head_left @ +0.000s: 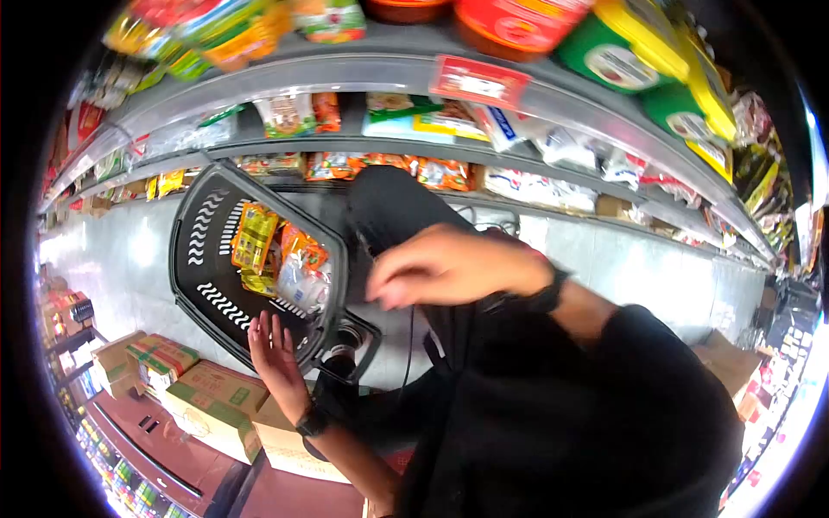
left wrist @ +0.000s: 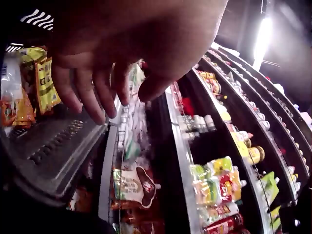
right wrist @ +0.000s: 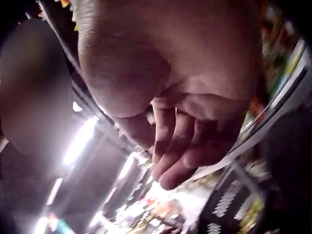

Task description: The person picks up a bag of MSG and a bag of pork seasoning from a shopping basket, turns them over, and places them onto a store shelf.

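A dark shopping basket [head_left: 205, 269] with wavy slots stands on the floor, left of the middle in the head view. Yellow packets [head_left: 255, 237], an orange packet [head_left: 295, 242] and a whitish clear bag [head_left: 304, 283] lie inside it. My left hand [head_left: 278, 358] is over the basket's near side, fingers spread and holding nothing. In the left wrist view its fingers hang in front of the rim. My right hand [head_left: 453, 263] is above a dark-clothed knee [head_left: 401, 207], blurred in the head view. The right wrist view shows its fingers loosely bent with nothing between them.
Shelves of packaged food run across the top, with a red price tag [head_left: 480, 81] on one edge. Green tubs with yellow lids [head_left: 617, 60] stand at upper right. Cardboard boxes [head_left: 211, 406] sit at lower left, beside a reddish-brown surface [head_left: 164, 449].
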`<action>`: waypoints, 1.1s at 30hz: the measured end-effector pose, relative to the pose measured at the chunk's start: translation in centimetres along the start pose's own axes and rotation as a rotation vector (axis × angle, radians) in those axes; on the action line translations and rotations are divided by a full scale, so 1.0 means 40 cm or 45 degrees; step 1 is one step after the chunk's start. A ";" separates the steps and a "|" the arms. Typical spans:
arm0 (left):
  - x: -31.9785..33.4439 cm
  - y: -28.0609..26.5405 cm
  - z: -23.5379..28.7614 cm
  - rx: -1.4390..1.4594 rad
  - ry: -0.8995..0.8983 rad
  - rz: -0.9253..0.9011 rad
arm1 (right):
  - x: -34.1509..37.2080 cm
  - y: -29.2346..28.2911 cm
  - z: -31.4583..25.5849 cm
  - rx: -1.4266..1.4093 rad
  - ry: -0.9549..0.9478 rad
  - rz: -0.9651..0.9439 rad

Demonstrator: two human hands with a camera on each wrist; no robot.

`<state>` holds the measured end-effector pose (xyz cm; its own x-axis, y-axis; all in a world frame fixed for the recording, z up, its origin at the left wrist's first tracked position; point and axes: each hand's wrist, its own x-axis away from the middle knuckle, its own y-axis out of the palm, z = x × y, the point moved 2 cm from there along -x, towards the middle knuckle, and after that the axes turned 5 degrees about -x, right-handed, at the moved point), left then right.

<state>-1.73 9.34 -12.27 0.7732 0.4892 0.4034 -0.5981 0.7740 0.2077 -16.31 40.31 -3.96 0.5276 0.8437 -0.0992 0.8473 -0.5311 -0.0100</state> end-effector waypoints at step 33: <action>0.449 0.535 -0.268 -0.369 -0.211 -0.019 | 1.233 -0.181 1.292 -0.628 1.521 1.091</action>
<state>1.62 39.00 -10.14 0.7222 0.4235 0.5469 -0.4839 0.8743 -0.0381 0.42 81.67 -60.20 0.3853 0.0092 0.9227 0.0858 -0.9960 -0.0259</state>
